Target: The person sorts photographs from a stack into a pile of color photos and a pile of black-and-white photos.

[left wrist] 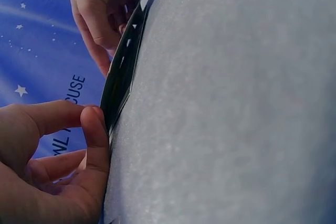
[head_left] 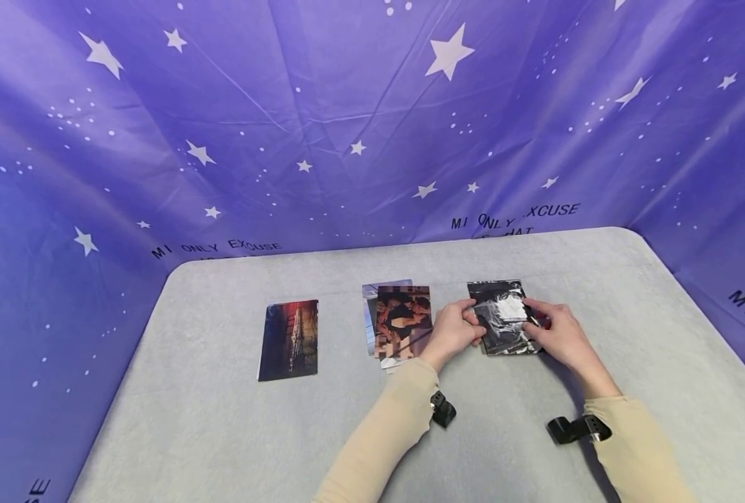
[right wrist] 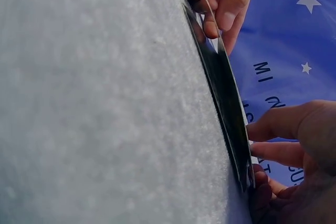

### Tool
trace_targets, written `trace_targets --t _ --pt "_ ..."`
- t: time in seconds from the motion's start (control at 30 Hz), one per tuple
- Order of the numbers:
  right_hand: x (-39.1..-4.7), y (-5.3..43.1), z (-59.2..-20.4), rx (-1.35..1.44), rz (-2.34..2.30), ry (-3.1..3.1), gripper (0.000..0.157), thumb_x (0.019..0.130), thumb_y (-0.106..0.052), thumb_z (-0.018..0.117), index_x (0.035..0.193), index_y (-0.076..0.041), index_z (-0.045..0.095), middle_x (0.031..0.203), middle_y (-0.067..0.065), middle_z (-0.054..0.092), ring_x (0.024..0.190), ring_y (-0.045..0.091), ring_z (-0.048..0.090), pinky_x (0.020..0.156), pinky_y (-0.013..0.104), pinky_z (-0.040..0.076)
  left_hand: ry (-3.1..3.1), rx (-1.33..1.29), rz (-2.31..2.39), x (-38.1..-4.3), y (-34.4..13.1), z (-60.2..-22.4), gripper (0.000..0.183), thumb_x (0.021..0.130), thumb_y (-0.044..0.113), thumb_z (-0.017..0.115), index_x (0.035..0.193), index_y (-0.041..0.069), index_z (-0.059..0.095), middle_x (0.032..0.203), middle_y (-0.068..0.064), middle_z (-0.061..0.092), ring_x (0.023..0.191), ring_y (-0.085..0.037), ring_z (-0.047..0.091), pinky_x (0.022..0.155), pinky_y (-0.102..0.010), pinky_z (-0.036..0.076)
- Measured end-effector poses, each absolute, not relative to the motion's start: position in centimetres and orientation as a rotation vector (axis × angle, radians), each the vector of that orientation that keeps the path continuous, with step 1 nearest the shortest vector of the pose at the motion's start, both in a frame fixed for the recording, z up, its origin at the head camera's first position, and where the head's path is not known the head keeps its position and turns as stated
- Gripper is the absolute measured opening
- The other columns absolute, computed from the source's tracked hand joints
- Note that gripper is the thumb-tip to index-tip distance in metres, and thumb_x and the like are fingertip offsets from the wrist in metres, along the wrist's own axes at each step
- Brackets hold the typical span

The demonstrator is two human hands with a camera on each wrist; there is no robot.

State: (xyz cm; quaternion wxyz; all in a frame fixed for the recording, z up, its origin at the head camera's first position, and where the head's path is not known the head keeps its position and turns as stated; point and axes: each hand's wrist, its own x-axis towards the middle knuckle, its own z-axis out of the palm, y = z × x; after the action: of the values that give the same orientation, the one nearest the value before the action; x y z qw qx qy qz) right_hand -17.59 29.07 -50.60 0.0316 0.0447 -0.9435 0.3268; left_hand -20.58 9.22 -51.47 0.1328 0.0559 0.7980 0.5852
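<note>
Both hands are at a small stack of glossy photo cards [head_left: 501, 328] on the right part of the table, the top one dark with a bright white patch. My left hand [head_left: 451, 334] pinches the left edge of the top card [left wrist: 122, 72] between thumb and fingers. On the opposite edge, my right hand [head_left: 561, 337] grips the card with its fingertips. In the right wrist view the top card [right wrist: 230, 93] is lifted at the left hand's end, with a gap above a dark card below it.
Left of the stack lies a loose pile of photo cards [head_left: 400, 318], a picture of people uppermost, partly behind the left hand. A dark red-and-blue photo card [head_left: 289, 342] lies farther left on the grey table [head_left: 209, 419]. A purple starry cloth [head_left: 347, 105] hangs behind.
</note>
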Motion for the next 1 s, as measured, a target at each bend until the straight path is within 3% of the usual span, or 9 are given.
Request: trace_targets --t 0.23,0.47,0.8,1.0 --pt "-17.8 29.1 -50.8 0.203 0.985 -2.872 0.046 0.079 -0.006 0.067 0.121 0.011 0.058 0.082 0.015 0.058 0.073 0.025 0.048 0.064 0.038 0.038 2.325 0.142 1.729 -20.3 9.1 -51.6 0.056 0.077 -0.012 0.068 0.13 -0.001 0.058 0.067 0.004 0.055 0.045 -0.01 0.058 0.052 -0.02 0.05" --pt "-17.7 29.3 -50.7 0.194 0.991 -2.873 0.047 0.079 -0.006 0.067 0.122 0.009 0.057 0.084 0.015 0.057 0.073 0.024 0.047 0.064 0.038 0.038 2.326 0.196 1.743 -20.1 8.9 -51.8 0.054 0.078 -0.011 0.062 0.131 -0.002 0.057 0.062 0.004 0.056 0.044 -0.007 0.055 0.056 -0.018 0.049" --pt "-17.2 29.4 -50.8 0.167 1.081 -2.869 0.051 0.084 -0.007 0.067 0.13 0.007 0.051 0.093 0.019 0.057 0.071 0.018 0.047 0.063 0.034 0.038 2.284 0.219 1.759 -19.0 7.3 -51.7 0.05 0.08 -0.008 0.057 0.129 0.001 0.057 0.069 0.003 0.061 0.056 -0.017 0.066 0.071 -0.017 0.048" --pt "-17.4 29.2 -50.2 0.154 1.123 -2.856 0.05 0.086 -0.006 0.066 0.13 0.008 0.049 0.094 0.018 0.057 0.066 0.009 0.045 0.061 0.032 0.038 2.159 0.199 1.897 -18.5 6.3 -51.8 0.044 0.084 -0.008 0.058 0.127 -0.001 0.057 0.074 0.002 0.061 0.059 -0.02 0.068 0.067 -0.021 0.052"
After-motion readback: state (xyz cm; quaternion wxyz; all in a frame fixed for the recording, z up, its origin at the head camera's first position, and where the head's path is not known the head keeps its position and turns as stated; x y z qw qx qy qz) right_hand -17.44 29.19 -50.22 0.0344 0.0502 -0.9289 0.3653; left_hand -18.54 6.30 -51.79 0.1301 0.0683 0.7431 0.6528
